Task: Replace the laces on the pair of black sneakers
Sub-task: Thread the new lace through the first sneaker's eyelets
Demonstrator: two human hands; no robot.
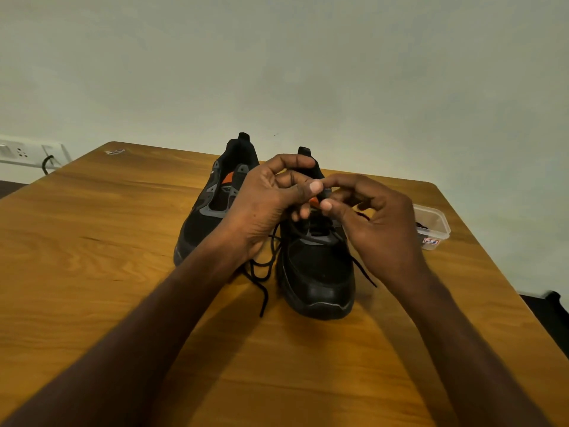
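Note:
Two black sneakers stand side by side on the wooden table (92, 241), toes toward me. The left sneaker (212, 208) has bare eyelets and an orange patch on its tongue. The right sneaker (317, 272) has a black lace (261, 272) through its lower eyelets, with loose ends trailing onto the table on both sides. My left hand (271, 198) and my right hand (372, 223) hover over the right sneaker's tongue, fingers curled and pinching the lace near the upper eyelets. The fingers hide the exact grip points.
A small clear plastic tub (431, 226) with something dark inside sits near the table's right edge. A wall socket strip (27, 154) with a plugged cable is at the far left. A plain wall stands behind the table.

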